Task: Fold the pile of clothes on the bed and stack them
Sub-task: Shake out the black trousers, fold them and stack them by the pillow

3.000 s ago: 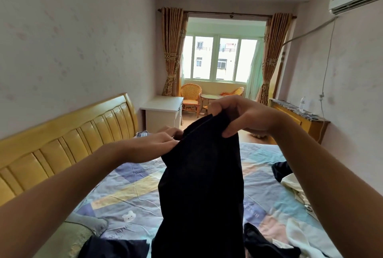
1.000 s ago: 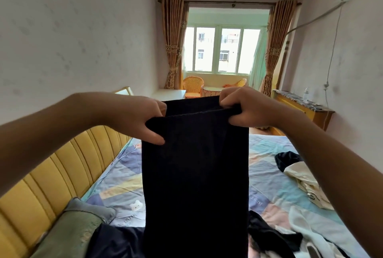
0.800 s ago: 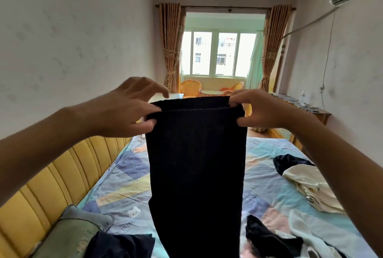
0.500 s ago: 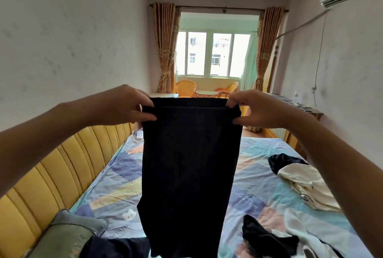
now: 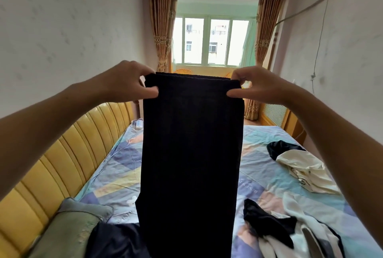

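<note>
Patchwork-sheeted bed (image 5: 259, 146) fills the room below a dark garment (image 5: 190, 154) held up. Left hand (image 5: 126, 83) and right hand (image 5: 259, 86) each pinch a top corner; loose clothes (image 5: 306, 170) lie right of the garment.

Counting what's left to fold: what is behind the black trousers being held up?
Patchwork bedsheet shows either side of the black trousers; whatever lies directly behind is covered.

Both arms reach forward, left hand (image 5: 126, 83) and right hand (image 5: 259, 85) raised, fingers pinching.
</note>
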